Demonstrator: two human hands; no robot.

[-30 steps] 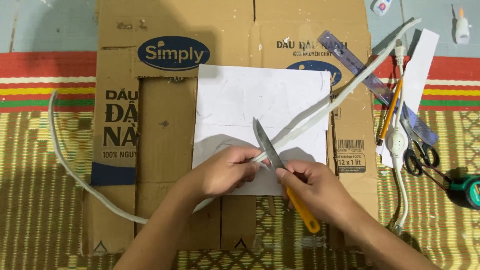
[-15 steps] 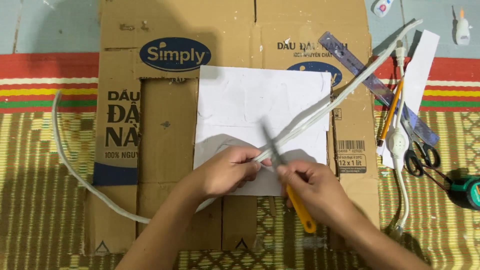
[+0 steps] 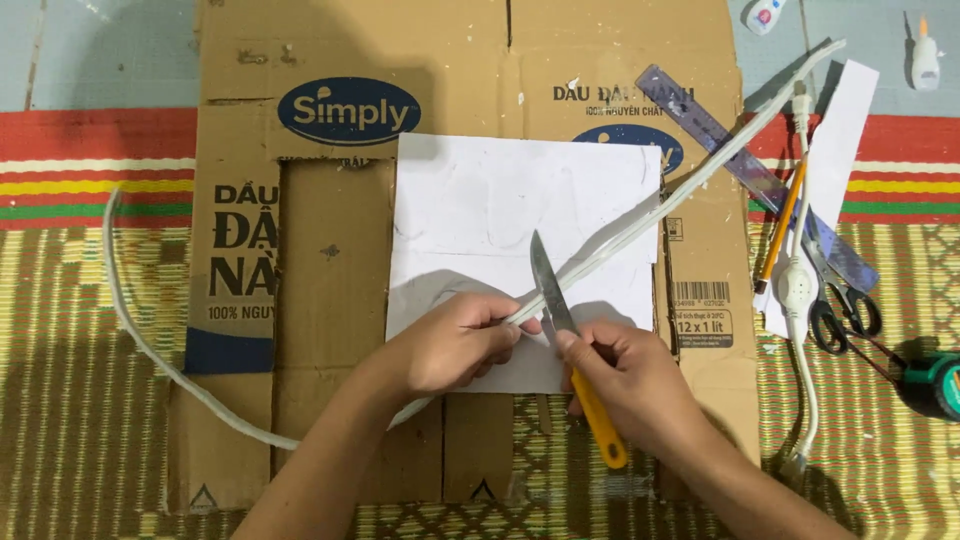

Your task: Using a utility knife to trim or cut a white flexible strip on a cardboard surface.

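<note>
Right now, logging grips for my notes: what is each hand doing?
Left hand: closed, pinching the white cord.
Right hand: closed around the yellow-handled knife, blade against the cord.

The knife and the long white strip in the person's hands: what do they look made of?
The knife: blade looks like dull grey metal, handle glossy yellow, probably plastic. The white strip: matte, curves across the cardboard, so flexible; possibly rolled paper or tubing, hard to tell.
</note>
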